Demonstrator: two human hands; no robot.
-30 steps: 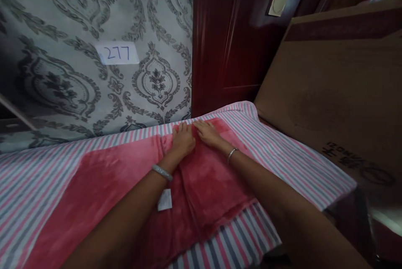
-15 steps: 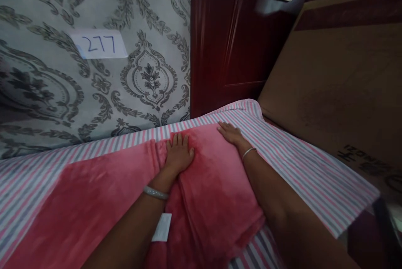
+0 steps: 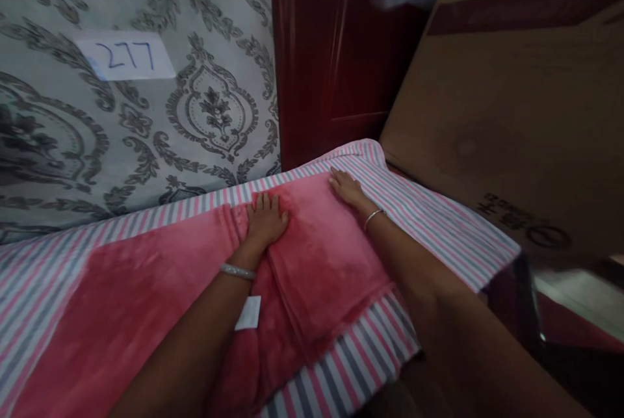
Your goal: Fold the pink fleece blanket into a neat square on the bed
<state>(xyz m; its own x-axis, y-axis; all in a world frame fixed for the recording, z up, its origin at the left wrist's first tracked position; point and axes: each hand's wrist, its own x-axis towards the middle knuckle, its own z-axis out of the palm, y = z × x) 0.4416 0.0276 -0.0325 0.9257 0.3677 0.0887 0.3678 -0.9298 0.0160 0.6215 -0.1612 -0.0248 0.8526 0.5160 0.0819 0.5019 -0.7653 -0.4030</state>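
Note:
A plush pink-red blanket point(image 3: 331, 255) lies on a striped sheet point(image 3: 433, 229), its right part folded over in layers. My left hand point(image 3: 266, 220) rests flat on the blanket near the inner edge of that folded part, fingers spread. At the blanket's far right corner, my right hand point(image 3: 348, 189) lies with its fingers stretched out, palm down. Neither hand grips anything. A white label point(image 3: 248, 313) sticks out of the blanket beside my left forearm.
Behind stands a wall with patterned wallpaper point(image 3: 214, 106) and a paper marked 277 point(image 3: 125, 57). A dark red door point(image 3: 326, 47) adjoins it. On the right a large cardboard box point(image 3: 502, 106) leans beside the sheet-covered surface.
The camera view has shifted, so the scene sits a little further left and higher; more of the sheet's near edge shows. Both hands stay at nearly the same spots on the blanket.

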